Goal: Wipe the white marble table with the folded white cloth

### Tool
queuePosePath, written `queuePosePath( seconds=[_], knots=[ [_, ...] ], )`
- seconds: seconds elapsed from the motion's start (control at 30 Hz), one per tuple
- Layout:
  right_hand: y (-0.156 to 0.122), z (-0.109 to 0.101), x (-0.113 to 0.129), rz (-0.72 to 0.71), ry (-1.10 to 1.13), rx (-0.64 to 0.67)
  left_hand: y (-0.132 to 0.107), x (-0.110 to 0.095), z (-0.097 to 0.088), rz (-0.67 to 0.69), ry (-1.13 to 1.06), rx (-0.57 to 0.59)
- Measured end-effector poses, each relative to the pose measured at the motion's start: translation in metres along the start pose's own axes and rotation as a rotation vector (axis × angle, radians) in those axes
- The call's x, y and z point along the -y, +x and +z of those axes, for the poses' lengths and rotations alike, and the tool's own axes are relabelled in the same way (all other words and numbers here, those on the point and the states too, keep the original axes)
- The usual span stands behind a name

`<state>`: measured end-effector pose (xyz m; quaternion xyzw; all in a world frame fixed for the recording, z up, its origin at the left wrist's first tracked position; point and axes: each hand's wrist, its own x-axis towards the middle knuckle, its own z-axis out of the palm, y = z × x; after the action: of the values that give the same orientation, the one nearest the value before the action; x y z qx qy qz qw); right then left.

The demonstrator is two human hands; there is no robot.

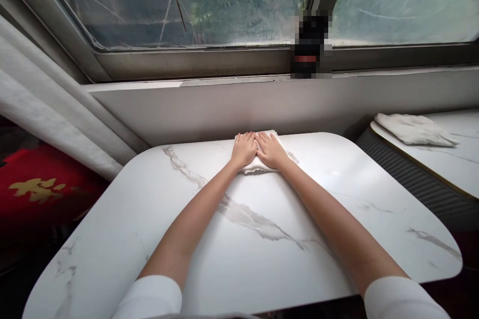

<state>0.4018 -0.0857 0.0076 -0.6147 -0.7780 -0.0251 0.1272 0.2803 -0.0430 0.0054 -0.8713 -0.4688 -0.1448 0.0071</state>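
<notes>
Both my arms reach across a white marble-patterned table (149, 219) toward its far edge. My left hand (244, 149) and my right hand (270, 150) lie flat side by side on a folded white cloth (258, 165), fingers stretched out and pressed down on it. The hands cover most of the cloth; only its near edge and right corner show.
A window sill and a large window (209, 5) run behind the table. A second marble table (441, 159) stands at the right with another white cloth (413, 128) on it. A red cushion with gold print (37, 189) lies at the left.
</notes>
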Motion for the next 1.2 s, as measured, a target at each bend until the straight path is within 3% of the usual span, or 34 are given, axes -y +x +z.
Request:
queuePosePath(
  seconds=[0.17,0.27,0.43,0.5,0.57,0.7,0.87,1.0,1.1,1.2],
  knots=[
    [-0.044,-0.003,0.015,0.047,0.191,-0.068,-0.043,-0.010,-0.009,0.079,-0.002,0.024],
    [-0.097,-0.009,0.039,0.094,0.344,-0.074,-0.094,-0.021,-0.022,0.159,-0.037,0.040],
    [-0.184,-0.027,0.090,-0.021,0.421,0.035,-0.189,-0.034,-0.052,0.214,-0.081,0.064],
    [-0.197,-0.033,0.105,-0.092,0.401,0.092,-0.213,-0.033,-0.061,0.211,-0.080,0.084],
    [-0.194,-0.036,0.114,-0.129,0.340,0.147,-0.224,-0.028,-0.066,0.190,-0.069,0.098],
    [-0.142,-0.029,0.119,-0.127,0.179,0.151,-0.206,-0.005,-0.064,0.075,-0.026,0.123],
    [-0.044,-0.001,0.116,-0.162,0.106,0.079,-0.138,0.046,-0.052,-0.083,0.011,0.168],
    [0.022,0.018,0.113,-0.118,0.067,0.058,-0.086,0.088,-0.040,-0.164,-0.019,0.120],
    [0.053,0.025,0.110,-0.109,0.055,0.059,-0.062,0.109,-0.034,-0.187,-0.040,0.104],
    [0.064,0.027,0.108,-0.117,0.051,0.046,-0.054,0.116,-0.032,-0.181,-0.025,0.099]
  ],
)
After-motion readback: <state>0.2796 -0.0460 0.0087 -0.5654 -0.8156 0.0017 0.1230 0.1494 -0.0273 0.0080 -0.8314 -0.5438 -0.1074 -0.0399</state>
